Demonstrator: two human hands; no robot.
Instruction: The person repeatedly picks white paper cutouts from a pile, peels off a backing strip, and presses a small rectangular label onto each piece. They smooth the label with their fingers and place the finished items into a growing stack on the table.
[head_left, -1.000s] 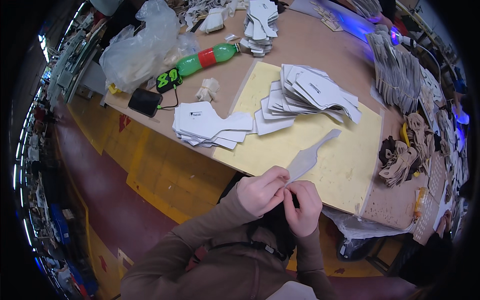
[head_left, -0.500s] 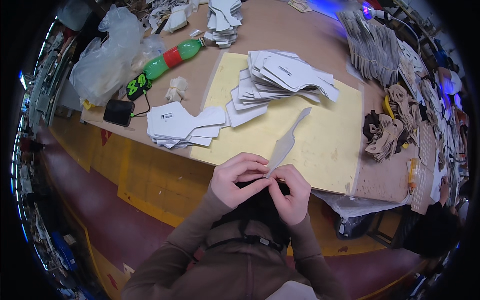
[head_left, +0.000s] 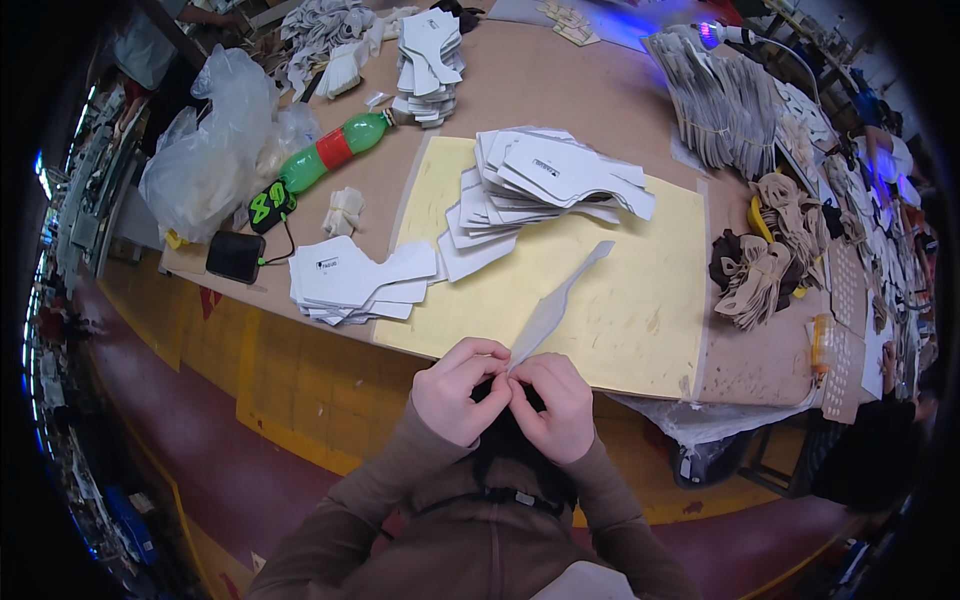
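A single thin grey-white cut piece (head_left: 548,312), seen nearly edge-on, points up and away from me over the yellow sheet (head_left: 610,325). Its near end is pinched by my left hand (head_left: 460,392) and my right hand (head_left: 552,405), whose fingertips almost meet there. Both hands are closed, just past the table's front edge. Beyond the piece lies a fanned stack of white shaped pieces (head_left: 570,172). To the left, a second, smaller stack (head_left: 350,275) of the same shape rests by the table edge.
At the left are a phone (head_left: 235,257), a black-and-green power bank (head_left: 270,205), a green bottle (head_left: 355,135) and a clear plastic bag (head_left: 215,150). Tan bundles (head_left: 755,285) and a grey stack (head_left: 715,105) sit at the right, near an orange bottle (head_left: 822,345). Another white stack (head_left: 432,60) stands farther back.
Both hands have shifted slightly left and down in the picture, with the piece still pinched. The table's contents also appear a little lower, as the view has tilted.
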